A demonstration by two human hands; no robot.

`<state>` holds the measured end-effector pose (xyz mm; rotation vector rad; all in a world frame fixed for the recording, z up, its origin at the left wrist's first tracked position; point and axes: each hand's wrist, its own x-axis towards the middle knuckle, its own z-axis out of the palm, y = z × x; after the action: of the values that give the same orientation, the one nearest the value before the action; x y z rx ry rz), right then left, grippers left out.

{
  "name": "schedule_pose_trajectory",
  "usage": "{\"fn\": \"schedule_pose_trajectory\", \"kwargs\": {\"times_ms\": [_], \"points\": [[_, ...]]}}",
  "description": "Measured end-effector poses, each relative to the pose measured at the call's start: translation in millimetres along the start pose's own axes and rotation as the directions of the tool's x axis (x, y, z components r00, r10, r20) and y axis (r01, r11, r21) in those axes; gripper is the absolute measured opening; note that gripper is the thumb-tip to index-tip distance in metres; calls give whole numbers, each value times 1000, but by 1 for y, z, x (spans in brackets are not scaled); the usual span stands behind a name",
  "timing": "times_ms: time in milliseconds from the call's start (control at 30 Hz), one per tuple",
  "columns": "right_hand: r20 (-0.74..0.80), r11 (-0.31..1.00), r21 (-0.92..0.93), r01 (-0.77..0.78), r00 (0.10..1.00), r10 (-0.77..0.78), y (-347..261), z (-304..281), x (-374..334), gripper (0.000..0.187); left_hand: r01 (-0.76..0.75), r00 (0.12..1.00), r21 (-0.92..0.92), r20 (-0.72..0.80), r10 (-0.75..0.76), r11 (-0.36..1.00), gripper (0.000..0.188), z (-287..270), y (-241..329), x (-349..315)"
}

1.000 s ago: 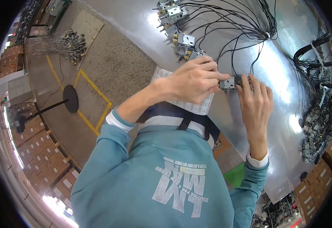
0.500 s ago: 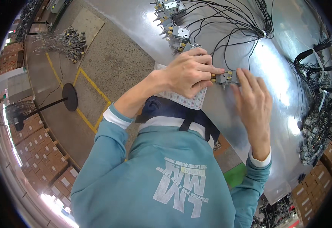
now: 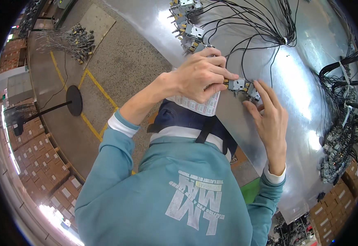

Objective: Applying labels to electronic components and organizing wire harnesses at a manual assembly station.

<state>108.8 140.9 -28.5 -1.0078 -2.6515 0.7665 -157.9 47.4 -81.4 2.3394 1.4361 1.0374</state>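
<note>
Two small metal switch boxes lie side by side on the shiny metal table. My left hand (image 3: 203, 76) is closed, its index finger and thumb around the yellow-terminal end of one switch box (image 3: 237, 84). The second switch box (image 3: 252, 92) sits tilted between the bent fingers and thumb of my right hand (image 3: 272, 119); part of it is hidden behind the fingers. Beneath my left hand a sheet of printed labels (image 3: 203, 107) hangs over the table's edge. Thin black cables (image 3: 244, 49) run from the boxes to a tied bundle.
A row of similar switch boxes (image 3: 193, 33) lines the table (image 3: 277, 164) beyond my left hand. More cabled boxes (image 3: 338, 143) are heaped at the right. On the left floor are a round-based stand (image 3: 75, 100), a wire pile (image 3: 78, 43) and stacked cartons (image 3: 43, 160).
The right-hand switch box has turned and now sits at an angle to the other. My right fingers have spread from the thumb. The view has shifted slightly; my left hand keeps its pose.
</note>
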Motion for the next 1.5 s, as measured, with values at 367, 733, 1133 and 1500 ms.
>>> {"fn": "schedule_pose_trajectory", "kwargs": {"times_ms": [367,733,1133,1500], "points": [[-89,997,-71,2,996,-8,4,-19,-64,60,40,990,-100,-127,-53,994,19,-19,33,10],[-147,989,-90,117,981,-130,33,-14,-61,43,82,986,-199,156,-50,977,13,11,76,6],[-420,955,-159,-250,892,164,32,11,-44,41,332,943,-105,71,-326,937,16,18,95,27],[-441,966,258,8,891,110,11,3,-77,41,366,929,-366,81,-362,856,20,22,90,77]]}}
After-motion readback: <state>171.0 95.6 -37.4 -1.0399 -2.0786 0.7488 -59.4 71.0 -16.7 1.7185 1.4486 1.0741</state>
